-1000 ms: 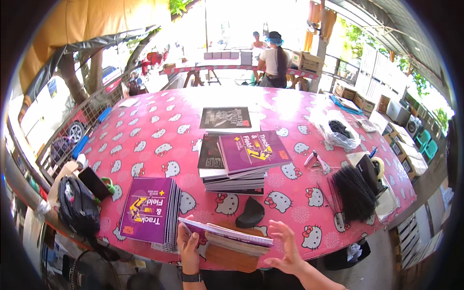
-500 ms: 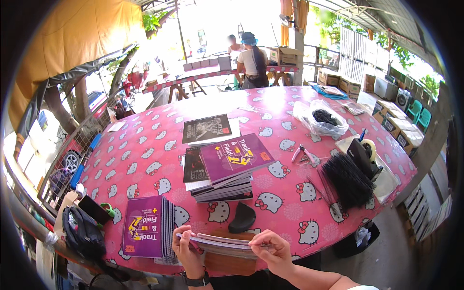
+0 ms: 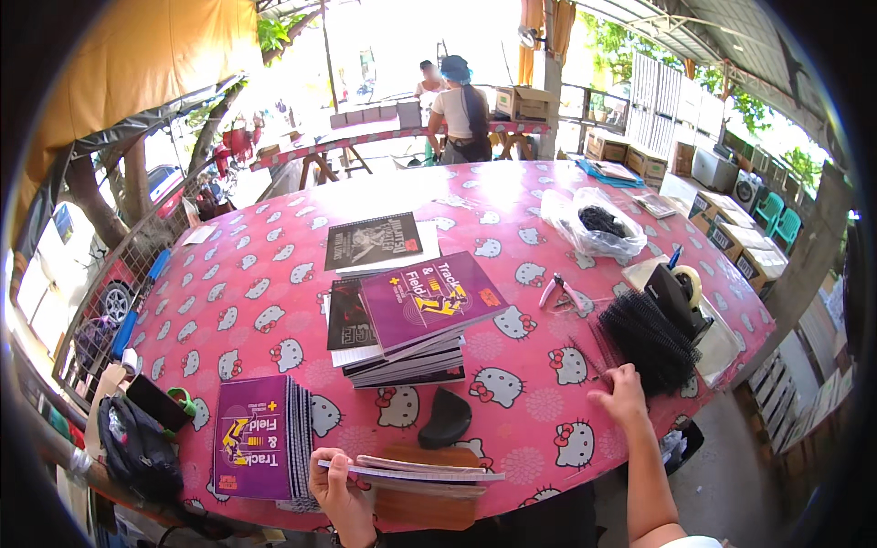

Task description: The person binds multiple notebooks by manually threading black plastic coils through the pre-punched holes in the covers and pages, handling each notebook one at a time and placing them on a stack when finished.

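My left hand [image 3: 340, 500] grips a thin notebook [image 3: 420, 473] by its left end, edge toward me, over a brown wooden board [image 3: 425, 510] at the table's near edge. To the right, my right hand [image 3: 625, 395] is at the near-left side of a heap of black binding coils [image 3: 649, 338]. Its thumb stands apart from its fingers, and nothing shows between them. Purple-covered spiral notebooks [image 3: 251, 438] lie stacked left of my left hand. A taller pile of loose books with a purple cover on top [image 3: 434, 301] stands mid-table, with a black curved block [image 3: 445, 418] before it.
Pink-handled pliers [image 3: 557, 294] lie left of the coils. Behind are a plastic bag of black pieces [image 3: 594, 228] and a tape dispenser [image 3: 676, 297]. A black bag [image 3: 137, 447] and a phone [image 3: 157, 402] sit at the left edge. Two people work at a far table.
My right hand has let go of the notebook and moved right to the coils. My left hand keeps hold of it. The whole view has shifted slightly.
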The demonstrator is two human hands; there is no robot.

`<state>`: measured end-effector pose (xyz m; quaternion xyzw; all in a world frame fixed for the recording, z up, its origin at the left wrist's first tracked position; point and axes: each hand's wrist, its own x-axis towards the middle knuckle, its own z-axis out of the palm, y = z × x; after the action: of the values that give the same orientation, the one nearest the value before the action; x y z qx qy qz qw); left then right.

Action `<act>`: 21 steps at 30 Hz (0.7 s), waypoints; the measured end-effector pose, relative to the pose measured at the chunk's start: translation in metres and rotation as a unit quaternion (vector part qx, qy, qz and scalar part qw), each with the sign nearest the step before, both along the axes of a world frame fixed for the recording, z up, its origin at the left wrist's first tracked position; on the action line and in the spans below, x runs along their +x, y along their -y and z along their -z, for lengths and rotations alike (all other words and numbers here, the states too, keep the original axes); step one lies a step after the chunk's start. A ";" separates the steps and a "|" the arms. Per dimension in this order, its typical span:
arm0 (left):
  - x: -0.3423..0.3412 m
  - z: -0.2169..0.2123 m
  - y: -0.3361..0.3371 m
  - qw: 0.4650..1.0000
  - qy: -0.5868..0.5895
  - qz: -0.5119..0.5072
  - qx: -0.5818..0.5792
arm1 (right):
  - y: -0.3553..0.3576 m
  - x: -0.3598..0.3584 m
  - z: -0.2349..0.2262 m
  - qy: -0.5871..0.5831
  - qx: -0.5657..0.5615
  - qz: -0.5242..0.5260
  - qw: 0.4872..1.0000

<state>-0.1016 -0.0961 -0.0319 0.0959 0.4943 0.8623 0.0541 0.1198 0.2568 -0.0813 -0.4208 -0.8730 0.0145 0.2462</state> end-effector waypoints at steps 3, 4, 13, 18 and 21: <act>0.000 -0.005 -0.005 0.999 -0.030 -0.032 -0.030 | -0.009 -0.001 0.009 -0.074 -0.155 0.016 0.985; 0.001 -0.006 -0.003 0.998 -0.034 -0.019 -0.046 | -0.008 -0.001 0.011 -0.080 -0.142 0.030 0.986; 0.004 -0.009 0.002 0.999 -0.014 0.019 -0.038 | 0.015 0.002 -0.043 -0.285 -0.275 0.002 0.918; 0.004 -0.012 -0.002 0.994 -0.061 -0.002 -0.091 | 0.055 -0.001 -0.082 -0.434 -0.460 -0.210 0.746; 0.003 -0.011 -0.008 0.992 -0.085 -0.024 -0.087 | 0.062 -0.001 -0.096 -0.446 -0.494 -0.170 0.727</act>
<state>-0.0989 -0.0882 -0.0205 0.1521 0.5727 0.8055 -0.0012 0.1190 0.1949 0.0144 -0.2725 -0.5896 0.6710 0.3577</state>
